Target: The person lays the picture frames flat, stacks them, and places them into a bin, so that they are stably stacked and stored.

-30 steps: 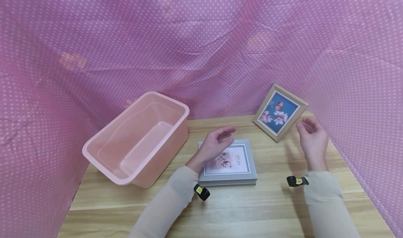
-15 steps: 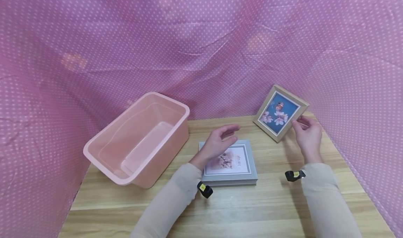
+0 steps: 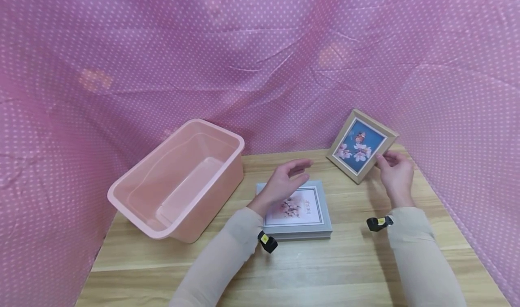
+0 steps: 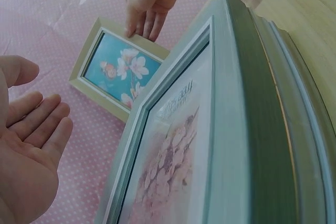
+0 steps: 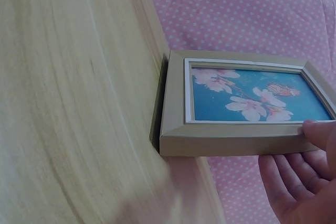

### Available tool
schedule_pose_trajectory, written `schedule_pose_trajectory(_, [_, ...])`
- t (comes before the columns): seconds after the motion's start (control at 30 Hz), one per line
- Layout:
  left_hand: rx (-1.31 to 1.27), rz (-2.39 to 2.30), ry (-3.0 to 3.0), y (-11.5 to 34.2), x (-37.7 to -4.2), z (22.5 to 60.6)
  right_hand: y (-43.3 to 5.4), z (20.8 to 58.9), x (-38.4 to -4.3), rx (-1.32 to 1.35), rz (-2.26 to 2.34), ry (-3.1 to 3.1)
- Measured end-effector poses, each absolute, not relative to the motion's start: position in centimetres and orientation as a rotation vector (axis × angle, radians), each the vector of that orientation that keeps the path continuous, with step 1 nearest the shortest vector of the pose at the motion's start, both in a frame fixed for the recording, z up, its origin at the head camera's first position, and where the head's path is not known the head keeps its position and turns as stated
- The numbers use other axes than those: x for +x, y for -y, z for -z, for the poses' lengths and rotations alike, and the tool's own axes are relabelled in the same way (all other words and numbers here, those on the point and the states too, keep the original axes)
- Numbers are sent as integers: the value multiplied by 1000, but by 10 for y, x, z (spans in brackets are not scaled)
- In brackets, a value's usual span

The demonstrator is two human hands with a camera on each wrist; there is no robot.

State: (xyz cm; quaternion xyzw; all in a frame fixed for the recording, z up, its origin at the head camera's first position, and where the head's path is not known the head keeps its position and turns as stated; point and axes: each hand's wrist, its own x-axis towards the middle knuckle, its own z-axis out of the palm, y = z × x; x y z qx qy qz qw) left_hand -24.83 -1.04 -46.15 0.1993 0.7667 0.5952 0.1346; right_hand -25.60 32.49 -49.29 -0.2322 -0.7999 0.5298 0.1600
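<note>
A tan picture frame (image 3: 352, 166) with a flower-and-butterfly picture stands tilted back at the table's far right. My right hand (image 3: 397, 176) grips its right side; in the right wrist view the thumb (image 5: 318, 132) lies on the frame's front and the fingers are underneath and behind. My left hand (image 3: 282, 183) hangs over a grey-blue picture frame (image 3: 296, 229), fingers relaxed and holding nothing. That frame bears a blossom print and lies flat; the left wrist view shows several layers (image 4: 286, 103) stacked beneath it.
A pink plastic bin (image 3: 239, 171) stands at the left of the wooden table (image 3: 308, 275), its inside visible down to the bottom. Pink dotted cloth (image 3: 260, 72) hangs around the back and sides. A black wrist camera (image 3: 378, 224) sits on the right cuff.
My right hand has moved left onto the tan frame's edge and taken hold of it. My left hand has drifted slightly right and up. The frames and bin have stayed in place.
</note>
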Motion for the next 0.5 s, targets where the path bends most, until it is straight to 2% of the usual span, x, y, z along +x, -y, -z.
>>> schedule_pose_trajectory(0.5, [558,-1718,-2176,0,-253,458,-318,486,-248,-724,-1613,2136])
